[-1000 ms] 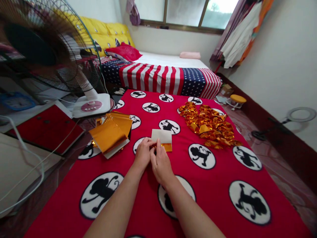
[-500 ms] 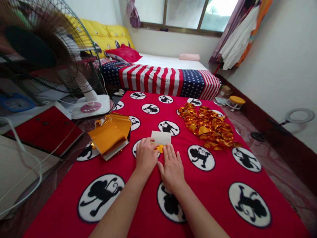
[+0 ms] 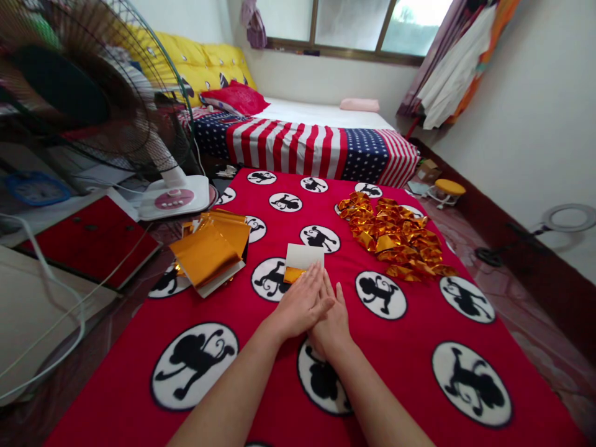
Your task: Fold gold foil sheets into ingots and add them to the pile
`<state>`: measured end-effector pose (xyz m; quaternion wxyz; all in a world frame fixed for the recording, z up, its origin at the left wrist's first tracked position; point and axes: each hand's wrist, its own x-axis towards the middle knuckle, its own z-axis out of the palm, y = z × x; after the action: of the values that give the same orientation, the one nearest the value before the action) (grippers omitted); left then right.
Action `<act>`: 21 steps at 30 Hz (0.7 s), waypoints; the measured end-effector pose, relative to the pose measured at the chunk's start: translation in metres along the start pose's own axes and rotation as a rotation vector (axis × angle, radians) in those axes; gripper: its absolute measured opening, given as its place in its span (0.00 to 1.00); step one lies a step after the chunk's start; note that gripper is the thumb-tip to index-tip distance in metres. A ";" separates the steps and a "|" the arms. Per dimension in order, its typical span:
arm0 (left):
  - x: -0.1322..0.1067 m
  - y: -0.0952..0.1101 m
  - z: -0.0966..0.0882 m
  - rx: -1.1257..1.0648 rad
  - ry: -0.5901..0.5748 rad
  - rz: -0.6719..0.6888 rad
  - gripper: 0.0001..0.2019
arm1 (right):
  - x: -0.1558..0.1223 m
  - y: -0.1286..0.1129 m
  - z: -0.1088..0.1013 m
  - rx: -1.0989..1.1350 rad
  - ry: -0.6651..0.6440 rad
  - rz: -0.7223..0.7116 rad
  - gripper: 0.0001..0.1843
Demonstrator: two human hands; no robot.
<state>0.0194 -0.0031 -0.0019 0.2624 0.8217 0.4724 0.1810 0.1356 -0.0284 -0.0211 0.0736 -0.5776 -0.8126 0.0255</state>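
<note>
A sheet of foil paper (image 3: 303, 254) lies white side up on the red cloth (image 3: 372, 379), its near edge folded over to show a gold strip. My left hand (image 3: 302, 304) lies flat with fingers stretched toward the sheet, its fingertips over the right part of the fold. Beside and partly under it, my right hand (image 3: 331, 320) is also flat, its fingers at the sheet's near right corner. The two hands touch and overlap, so the right end of the gold strip is hidden.
A stack of gold foil sheets (image 3: 209, 251) lies to the left. Several folded gold foil pieces (image 3: 395, 236) are heaped at the right. A fan (image 3: 174, 195) stands beyond the stack, and a bed (image 3: 298, 152) is at the back.
My left hand has slid right along the fold, from the sheet's left side up against my right hand. Its fingers have straightened, and the gold strip's left part now shows flat.
</note>
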 end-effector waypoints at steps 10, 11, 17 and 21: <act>-0.008 -0.023 -0.006 0.148 0.010 -0.121 0.36 | 0.002 -0.002 -0.005 0.023 -0.001 0.067 0.34; -0.009 -0.025 -0.007 0.169 0.017 -0.130 0.35 | 0.002 -0.002 -0.005 0.027 0.003 0.065 0.34; -0.012 -0.032 -0.009 0.340 0.176 -0.309 0.29 | 0.003 -0.003 -0.003 0.055 0.005 0.076 0.34; -0.011 -0.032 -0.010 0.431 0.256 -0.373 0.27 | 0.003 0.000 -0.005 0.108 -0.007 0.079 0.34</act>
<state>-0.0128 0.0033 -0.0136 0.0492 0.7280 0.6718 0.1274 0.1353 -0.0262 -0.0161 0.1008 -0.6045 -0.7867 0.0743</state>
